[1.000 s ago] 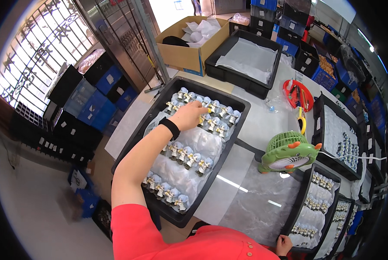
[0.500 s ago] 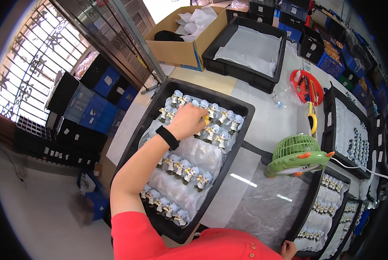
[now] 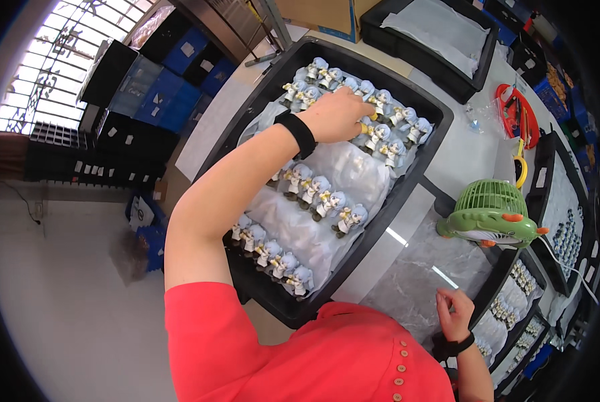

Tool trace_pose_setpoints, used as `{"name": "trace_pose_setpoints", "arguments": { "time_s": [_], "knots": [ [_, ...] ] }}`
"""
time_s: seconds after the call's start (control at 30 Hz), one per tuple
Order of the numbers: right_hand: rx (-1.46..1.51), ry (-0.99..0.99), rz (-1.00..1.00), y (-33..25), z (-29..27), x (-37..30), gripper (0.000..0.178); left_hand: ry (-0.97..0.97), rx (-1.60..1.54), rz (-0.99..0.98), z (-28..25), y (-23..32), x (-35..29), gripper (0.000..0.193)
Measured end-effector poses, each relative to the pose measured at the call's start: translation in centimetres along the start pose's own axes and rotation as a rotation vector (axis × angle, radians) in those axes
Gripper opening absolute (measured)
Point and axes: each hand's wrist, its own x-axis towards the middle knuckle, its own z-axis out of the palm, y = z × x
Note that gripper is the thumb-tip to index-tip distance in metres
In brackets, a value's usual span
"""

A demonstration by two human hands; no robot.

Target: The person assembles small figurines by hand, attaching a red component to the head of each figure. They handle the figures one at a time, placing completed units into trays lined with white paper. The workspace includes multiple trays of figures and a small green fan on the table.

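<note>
A large black tray [image 3: 414, 177] holds rows of small pale-blue-haired figurines [image 3: 317, 187] with white clothes and yellow details. Crumpled translucent film [image 3: 347, 171] lies between the rows. My left hand [image 3: 340, 115] reaches over the far rows. Its fingertips are bent down and closed around one of the figurines there, partly hidden by the hand. My right hand [image 3: 455, 311] is raised to the right of my body, above the grey table surface. Its fingers are loosely curled in, with nothing visible in them.
Right of the tray stands a green fan [image 3: 491, 214] with a white cable. Beyond it are a red round basket [image 3: 516, 117] of tools and a lined black tray [image 3: 437, 30]. More figurine trays [image 3: 504, 308] sit at the right. Stacked crates [image 3: 146, 100] stand at the left.
The view has shifted, so the tray appears higher and further right. My right hand has risen from the lower edge into fuller view. My left hand stays at the far figurine rows.
</note>
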Motion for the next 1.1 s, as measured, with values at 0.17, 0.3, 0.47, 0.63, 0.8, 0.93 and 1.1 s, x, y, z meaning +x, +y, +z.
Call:
{"name": "trace_pose_setpoints", "arguments": {
  "time_s": [0.17,0.3,0.47,0.63,0.8,0.93,1.1],
  "knots": [
    [0.028,-0.141,-0.194,-4.3,0.1,7.3,0.012,0.011,0.038,-0.014,0.3,0.2,-1.5,0.041],
    [0.081,-0.217,-0.194,-7.8,-0.1,11.1,0.012,0.072,0.089,0.027,-0.5,0.5,-3.3,0.047],
    [-0.003,-0.29,-0.261,-9.6,-1.0,14.1,0.013,0.126,-0.024,-0.035,-2.7,-1.0,-6.7,0.043],
    [-0.029,-0.242,-0.214,-11.2,-2.0,18.0,0.015,0.155,-0.052,-0.117,-3.6,-2.6,-8.5,0.039],
    [-0.003,-0.177,-0.203,-11.4,-1.1,21.8,0.02,0.115,-0.125,-0.143,-3.3,-2.4,-7.8,0.039],
    [-0.049,-0.15,-0.28,-11.2,0.7,23.1,0.028,0.098,-0.142,-0.094,-2.7,-2.2,-6.5,0.037],
    [-0.155,-0.111,-0.373,-10.5,2.4,24.9,0.029,0.266,-0.183,0.012,-1.8,-2.6,-4.8,0.035]
  ]
}}
